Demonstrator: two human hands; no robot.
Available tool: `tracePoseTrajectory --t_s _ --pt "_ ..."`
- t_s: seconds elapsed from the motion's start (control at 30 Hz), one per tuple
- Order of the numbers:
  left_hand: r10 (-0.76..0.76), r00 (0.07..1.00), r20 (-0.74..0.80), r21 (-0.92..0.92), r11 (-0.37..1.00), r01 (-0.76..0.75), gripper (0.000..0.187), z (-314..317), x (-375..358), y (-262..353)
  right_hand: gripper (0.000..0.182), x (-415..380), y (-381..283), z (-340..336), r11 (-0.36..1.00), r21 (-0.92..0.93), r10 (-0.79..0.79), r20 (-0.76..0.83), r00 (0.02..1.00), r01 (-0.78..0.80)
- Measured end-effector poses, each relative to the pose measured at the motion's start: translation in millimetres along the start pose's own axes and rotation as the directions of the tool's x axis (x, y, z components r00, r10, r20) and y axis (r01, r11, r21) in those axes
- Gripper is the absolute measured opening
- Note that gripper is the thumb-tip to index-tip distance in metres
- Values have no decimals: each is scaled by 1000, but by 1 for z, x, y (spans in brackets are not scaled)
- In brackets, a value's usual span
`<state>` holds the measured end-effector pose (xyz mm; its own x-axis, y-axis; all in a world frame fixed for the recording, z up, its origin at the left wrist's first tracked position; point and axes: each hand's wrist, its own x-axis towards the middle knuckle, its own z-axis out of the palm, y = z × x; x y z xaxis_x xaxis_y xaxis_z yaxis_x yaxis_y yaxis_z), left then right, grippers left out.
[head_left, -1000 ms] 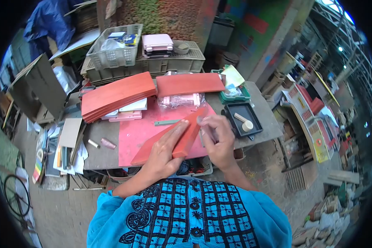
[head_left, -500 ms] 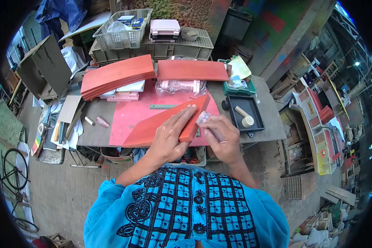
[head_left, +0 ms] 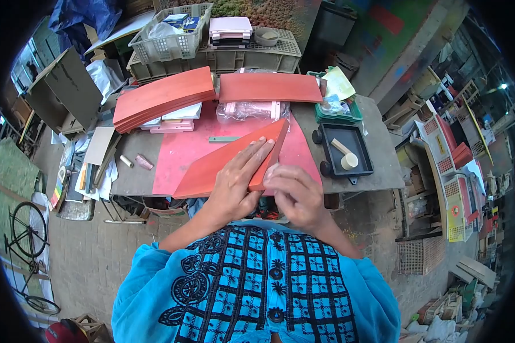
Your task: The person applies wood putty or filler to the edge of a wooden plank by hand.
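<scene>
A red-orange board [head_left: 217, 170] is tilted over the pink sheet [head_left: 169, 154] on the table, its near edge toward me. My left hand [head_left: 238, 178] lies on its upper face with the fingers stretched along it, pressing or steadying it. At the board's right edge, my right hand [head_left: 294, 194] is closed with bent fingers around a small pale piece, of which little shows. Beyond the board lies a short green strip [head_left: 223, 139].
Stacked red boards [head_left: 163, 98] and another red board [head_left: 270, 87] lie at the back. To the right are a black tray [head_left: 364, 157] with a round-headed wooden tool and a green basket [head_left: 355, 112]. A cream tube [head_left: 126, 161] lies left.
My right hand has moved left and nearer me along the board's edge, and the pale piece is now mostly hidden. My left hand stays on the board. The view has shifted slightly.
</scene>
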<state>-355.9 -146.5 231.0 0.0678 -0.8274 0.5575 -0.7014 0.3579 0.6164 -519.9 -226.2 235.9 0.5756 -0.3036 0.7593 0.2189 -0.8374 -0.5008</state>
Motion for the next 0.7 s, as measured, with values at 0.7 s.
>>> tracePoseTrajectory --t_s 0.7 --pt "19 1000 25 -44 999 -18 69 -13 -9 -1 35 2 -9 24 1000 -24 -12 -121 993 10"
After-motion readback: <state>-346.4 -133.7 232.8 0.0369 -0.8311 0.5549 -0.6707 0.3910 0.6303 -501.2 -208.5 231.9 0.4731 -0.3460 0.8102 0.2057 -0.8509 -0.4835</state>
